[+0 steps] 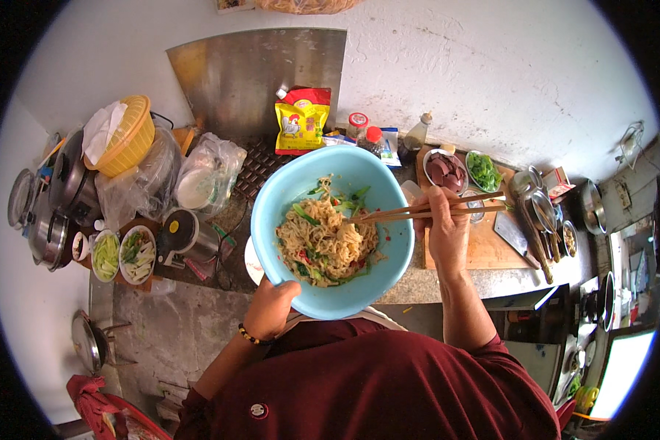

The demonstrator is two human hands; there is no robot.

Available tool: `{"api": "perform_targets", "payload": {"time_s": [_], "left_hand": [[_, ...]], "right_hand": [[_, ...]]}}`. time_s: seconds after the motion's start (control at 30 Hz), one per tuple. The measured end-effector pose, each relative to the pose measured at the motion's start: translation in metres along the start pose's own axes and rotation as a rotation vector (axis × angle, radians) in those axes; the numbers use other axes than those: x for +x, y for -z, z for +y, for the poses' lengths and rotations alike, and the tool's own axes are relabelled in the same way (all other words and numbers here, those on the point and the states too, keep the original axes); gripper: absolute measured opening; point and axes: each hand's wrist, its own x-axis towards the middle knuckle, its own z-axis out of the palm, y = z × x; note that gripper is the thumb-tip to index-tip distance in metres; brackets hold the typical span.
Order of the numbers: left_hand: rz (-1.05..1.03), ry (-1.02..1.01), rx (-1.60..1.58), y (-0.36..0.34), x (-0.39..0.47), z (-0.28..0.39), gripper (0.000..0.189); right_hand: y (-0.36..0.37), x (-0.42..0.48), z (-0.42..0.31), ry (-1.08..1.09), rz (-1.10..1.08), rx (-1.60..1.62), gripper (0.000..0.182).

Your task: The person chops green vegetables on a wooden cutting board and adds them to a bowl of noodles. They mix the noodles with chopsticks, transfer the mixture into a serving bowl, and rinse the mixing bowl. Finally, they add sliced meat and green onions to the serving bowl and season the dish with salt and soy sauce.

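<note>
My left hand [273, 309] grips the near-left rim of a light blue plastic basin [330, 300], its thumb over the edge and its fingers hidden beneath. Inside lie noodles [324, 242] mixed with green leaf pieces and bits of red chili. From the right, my right hand [445, 228] holds a pair of wooden chopsticks [396, 213], whose tips are in the noodles. The basin is held in front of my body, above the counter's front edge, tilted so that its inside faces me.
Right of the basin, a wooden cutting board [473, 242] carries a cleaver [514, 237], a bowl of dark red slices [445, 175] and a bowl of green leaves [483, 170]. Behind stand a yellow seasoning pouch [302, 122] and red-lidded jars [372, 142]. Leftward are vegetable plates [137, 256] and an electric kettle [195, 234].
</note>
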Motion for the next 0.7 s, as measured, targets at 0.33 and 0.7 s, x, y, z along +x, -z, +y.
{"api": "perform_targets", "payload": {"time_s": [0.33,0.7], "left_hand": [[-0.071,-0.142,0.398,0.005,0.0,0.004,0.007],[-0.283,-0.644,0.91,0.024,0.001,0.011,0.006]], "right_hand": [[0.004,0.008,-0.001,-0.096,0.03,0.23,0.028],[0.012,0.014,-0.034,-0.44,-0.131,0.7,0.027]]}}
